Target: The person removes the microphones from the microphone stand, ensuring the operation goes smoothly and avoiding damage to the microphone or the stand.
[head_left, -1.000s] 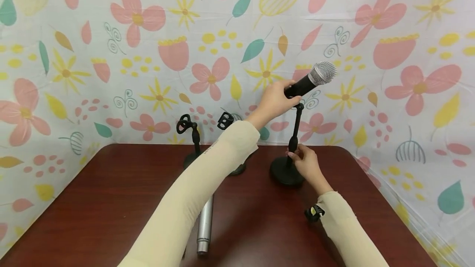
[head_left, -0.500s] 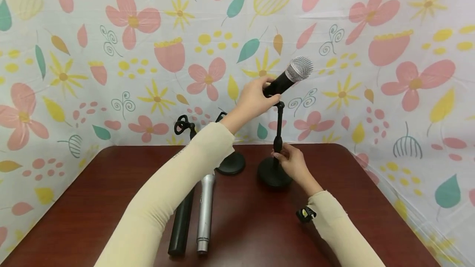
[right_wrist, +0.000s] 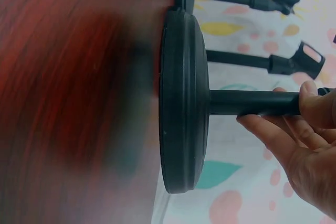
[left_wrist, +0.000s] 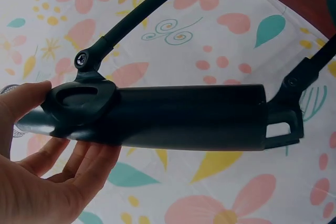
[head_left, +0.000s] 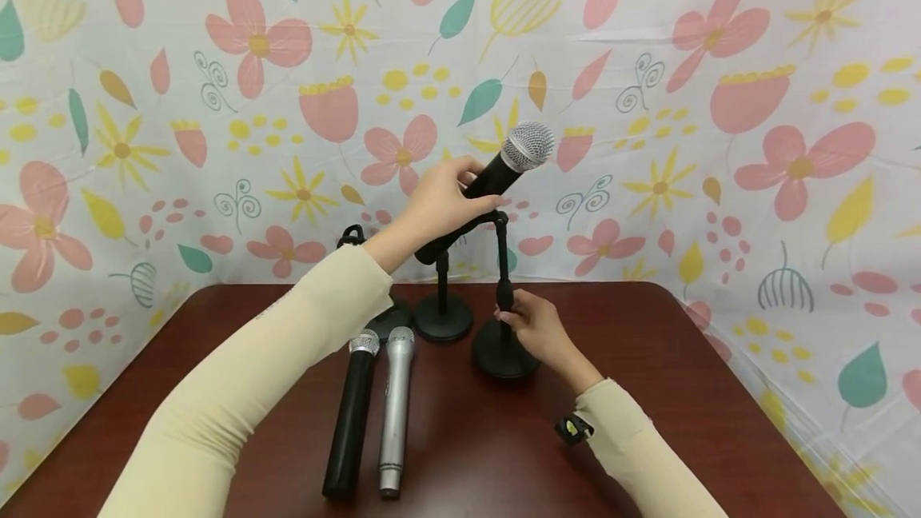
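Note:
My left hand (head_left: 448, 197) grips a black microphone (head_left: 496, 176) with a silver mesh head, tilted with its head up to the right. In the left wrist view the microphone's body (left_wrist: 194, 116) runs through the ring-shaped clip (left_wrist: 79, 103) of a desk stand, and the thumb and fingers hold it at that clip. My right hand (head_left: 540, 328) pinches the pole (right_wrist: 252, 103) of the same stand, above its round black base (right_wrist: 184, 103). The base stands low over the table at the right of the other stands.
Two more black microphone stands, one with its base (head_left: 442, 320) visible and one partly behind the left forearm (head_left: 288, 334), stand at the back of the brown table (head_left: 647, 422). A black microphone (head_left: 350, 422) and a silver microphone (head_left: 395, 414) lie before them. A flowered cloth (head_left: 647, 22) hangs behind.
The stand with the microphone in its clip has moved left, closer to the other two stands, both hands travelling with it. The left forearm has uncovered the two lying microphones.

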The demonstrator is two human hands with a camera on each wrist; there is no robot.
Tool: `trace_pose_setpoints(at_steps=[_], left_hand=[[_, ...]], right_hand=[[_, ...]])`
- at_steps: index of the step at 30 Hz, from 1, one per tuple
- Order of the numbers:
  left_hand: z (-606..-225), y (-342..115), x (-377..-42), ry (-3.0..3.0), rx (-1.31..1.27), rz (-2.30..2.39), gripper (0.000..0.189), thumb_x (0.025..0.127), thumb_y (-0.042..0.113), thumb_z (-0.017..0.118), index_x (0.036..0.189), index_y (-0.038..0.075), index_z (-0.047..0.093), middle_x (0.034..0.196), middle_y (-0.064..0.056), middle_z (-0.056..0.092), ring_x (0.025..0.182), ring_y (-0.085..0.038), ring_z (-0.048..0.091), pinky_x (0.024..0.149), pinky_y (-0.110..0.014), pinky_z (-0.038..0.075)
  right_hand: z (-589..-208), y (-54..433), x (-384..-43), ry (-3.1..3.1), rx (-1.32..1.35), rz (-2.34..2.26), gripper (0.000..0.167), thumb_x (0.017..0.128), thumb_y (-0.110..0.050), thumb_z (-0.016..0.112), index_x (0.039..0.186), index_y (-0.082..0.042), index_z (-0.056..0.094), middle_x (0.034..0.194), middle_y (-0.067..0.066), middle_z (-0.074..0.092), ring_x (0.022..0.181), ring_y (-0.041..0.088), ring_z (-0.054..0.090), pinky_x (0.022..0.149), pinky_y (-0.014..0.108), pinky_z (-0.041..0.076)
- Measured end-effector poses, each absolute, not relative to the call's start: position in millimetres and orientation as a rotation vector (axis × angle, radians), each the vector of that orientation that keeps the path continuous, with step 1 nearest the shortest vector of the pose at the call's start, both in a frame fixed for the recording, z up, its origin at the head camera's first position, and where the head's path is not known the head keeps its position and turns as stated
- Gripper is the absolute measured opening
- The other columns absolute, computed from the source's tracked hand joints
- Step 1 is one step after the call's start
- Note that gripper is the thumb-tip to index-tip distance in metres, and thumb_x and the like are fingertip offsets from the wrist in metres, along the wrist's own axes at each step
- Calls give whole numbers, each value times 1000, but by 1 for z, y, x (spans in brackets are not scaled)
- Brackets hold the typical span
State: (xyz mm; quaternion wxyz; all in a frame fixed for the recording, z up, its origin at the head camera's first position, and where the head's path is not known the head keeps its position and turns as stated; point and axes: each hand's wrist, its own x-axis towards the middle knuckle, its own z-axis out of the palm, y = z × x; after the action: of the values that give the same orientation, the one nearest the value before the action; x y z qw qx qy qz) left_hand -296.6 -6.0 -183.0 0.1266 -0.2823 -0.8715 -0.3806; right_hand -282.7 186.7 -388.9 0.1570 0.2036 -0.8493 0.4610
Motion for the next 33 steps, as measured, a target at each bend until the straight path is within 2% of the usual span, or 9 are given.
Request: trace_pose_setpoints(at_steps=[8, 19, 26, 33], left_hand=[[-179, -21, -295, -2505, -774, -1189, 36, 78, 24, 81, 108, 8, 71, 92, -9, 72, 81, -19, 66, 73, -29, 52], [-178, -23, -293, -2486, -707, -1164, 36, 77, 25, 82, 109, 10, 73, 96, -7, 73, 85, -16, 67, 74, -30, 52], [-181, -24, -294, -2467, -661, -1181, 35, 77, 27, 82, 108, 12, 75, 101, -7, 72, 95, -17, 65, 81, -32, 51], [-183, -25, -292, -2444, -663, -1159, 34, 78, 29, 81, 108, 15, 75, 103, -4, 73, 98, -15, 66, 82, -31, 52]], right_hand=[[-389, 175, -281, -2449, 612, 1333, 13, 90, 4, 62, 100, -3, 65, 92, 10, 71, 86, 29, 68, 65, 29, 48], [-389, 171, -282, -2440, 595, 1350, 9, 90, 1, 63, 99, 0, 65, 90, 10, 71, 83, 31, 66, 65, 28, 46], [-390, 171, -281, -2438, 615, 1278, 8, 90, -3, 65, 98, -4, 65, 89, 4, 70, 86, 20, 67, 73, 32, 52], [-387, 170, -279, -2432, 604, 1270, 8, 90, -3, 65, 98, -5, 65, 88, 4, 71, 86, 20, 67, 75, 35, 53]])
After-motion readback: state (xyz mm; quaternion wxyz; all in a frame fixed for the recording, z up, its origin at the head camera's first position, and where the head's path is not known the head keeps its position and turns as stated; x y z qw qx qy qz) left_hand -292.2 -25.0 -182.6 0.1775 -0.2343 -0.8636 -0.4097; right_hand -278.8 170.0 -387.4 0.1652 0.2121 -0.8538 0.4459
